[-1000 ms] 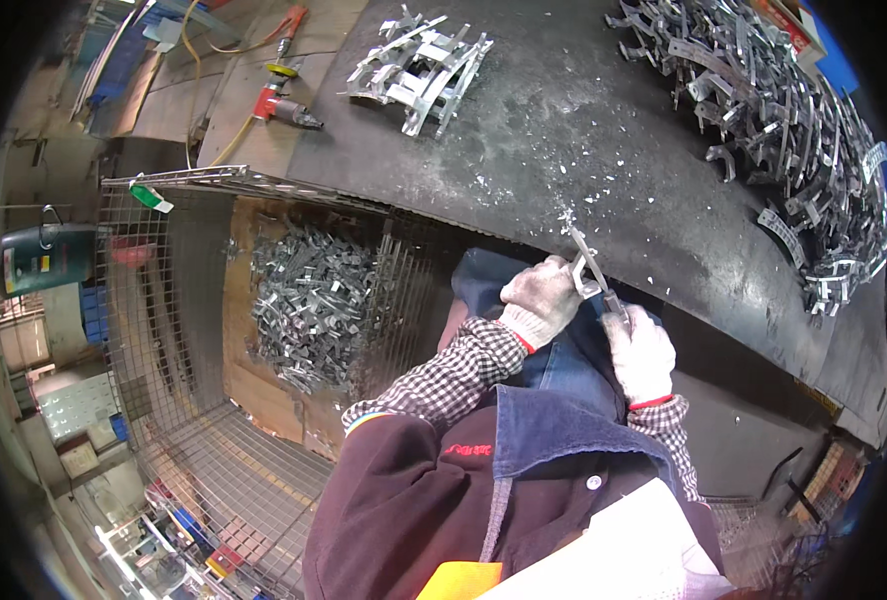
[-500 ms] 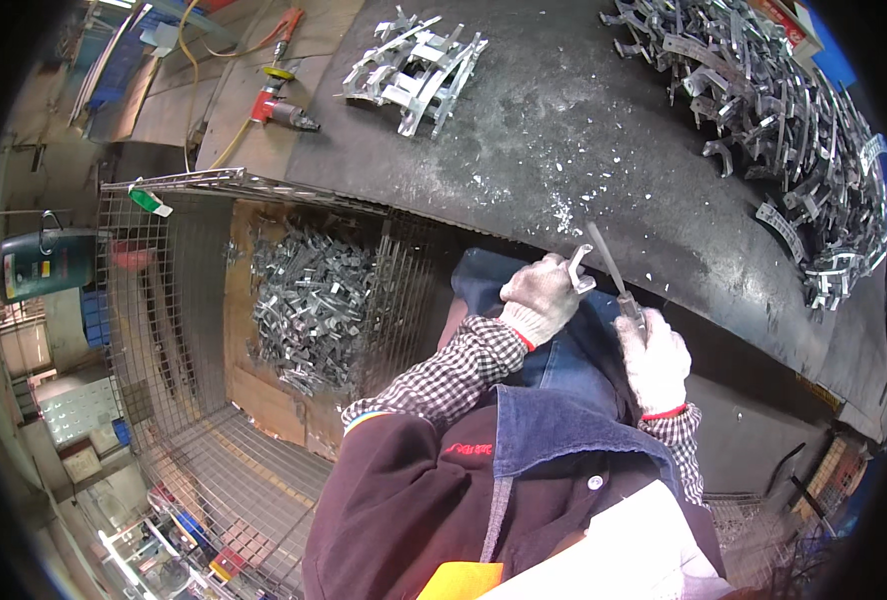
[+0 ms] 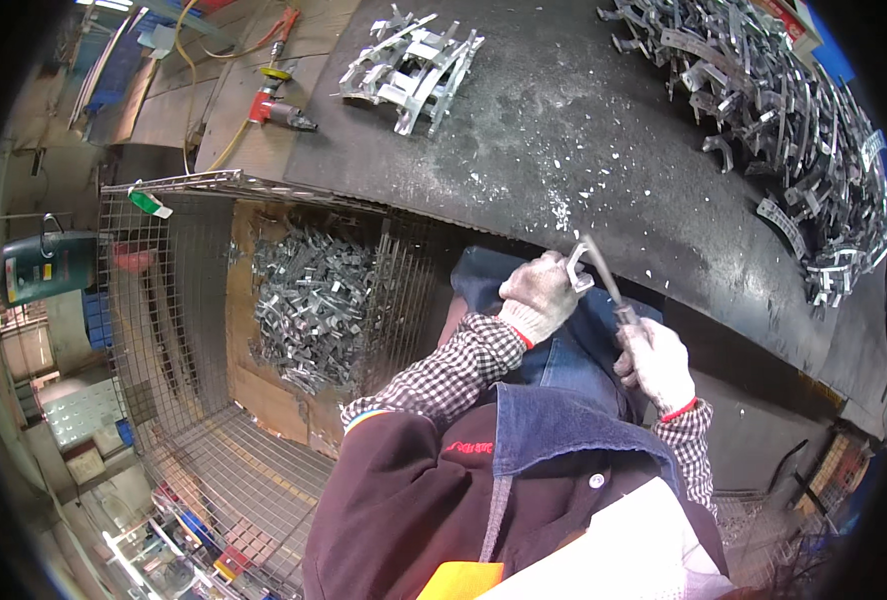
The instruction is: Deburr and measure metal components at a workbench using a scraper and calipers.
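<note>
My left hand (image 3: 542,297), in a white knit glove, grips a small silvery metal bracket (image 3: 581,270) at the table's front edge. My right hand (image 3: 656,362), gloved alike, is closed round the handle of a file (image 3: 604,272). The file's slim grey blade slants up to the left, and its tip lies against the upper end of the bracket. Pale metal flakes (image 3: 562,214) are scattered on the dark tabletop just beyond both hands.
A large heap of metal brackets (image 3: 784,130) covers the table's right side; a smaller stack (image 3: 414,72) lies at the far left. A red air grinder (image 3: 276,108) rests left of it. A wire cage (image 3: 154,330) beside me holds many metal parts (image 3: 314,305).
The file has tilted further left, its tip coming onto the bracket. My right hand has shifted slightly right and down; my left hand stays nearly in place.
</note>
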Action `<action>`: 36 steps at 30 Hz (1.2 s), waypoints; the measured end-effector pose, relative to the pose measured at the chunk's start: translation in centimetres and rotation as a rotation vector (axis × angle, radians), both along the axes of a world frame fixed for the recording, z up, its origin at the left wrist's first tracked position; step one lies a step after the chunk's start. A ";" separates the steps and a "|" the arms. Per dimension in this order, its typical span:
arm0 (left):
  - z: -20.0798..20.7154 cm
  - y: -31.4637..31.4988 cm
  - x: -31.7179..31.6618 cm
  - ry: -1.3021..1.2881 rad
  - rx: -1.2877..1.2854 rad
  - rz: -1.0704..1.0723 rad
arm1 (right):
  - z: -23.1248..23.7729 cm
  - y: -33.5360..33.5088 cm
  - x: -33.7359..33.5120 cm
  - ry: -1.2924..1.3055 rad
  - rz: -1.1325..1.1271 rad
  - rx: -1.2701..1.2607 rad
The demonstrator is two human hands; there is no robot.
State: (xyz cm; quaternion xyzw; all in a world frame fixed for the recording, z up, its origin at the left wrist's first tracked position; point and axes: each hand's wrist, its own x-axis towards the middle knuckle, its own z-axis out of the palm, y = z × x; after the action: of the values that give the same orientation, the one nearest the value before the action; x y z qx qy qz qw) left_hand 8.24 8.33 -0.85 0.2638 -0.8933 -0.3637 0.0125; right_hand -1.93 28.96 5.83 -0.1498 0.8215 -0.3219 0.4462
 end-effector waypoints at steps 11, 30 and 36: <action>0.6 0.0 0.1 -0.054 -0.036 -0.020 | 3.0 -2.3 -1.8 -0.296 0.015 0.038; 6.0 -2.8 0.4 0.304 -0.027 -0.026 | 1.1 -2.5 2.0 0.596 0.155 0.164; 5.8 -3.3 0.2 0.273 0.014 -0.010 | 0.7 -2.7 2.1 0.649 0.256 0.166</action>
State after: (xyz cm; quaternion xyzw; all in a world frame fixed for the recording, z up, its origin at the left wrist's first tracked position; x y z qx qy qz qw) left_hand 8.40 5.06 4.94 0.2077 -0.8820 -0.4025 0.1303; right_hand 0.18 26.26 6.58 -0.3089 0.9184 -0.1313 0.2094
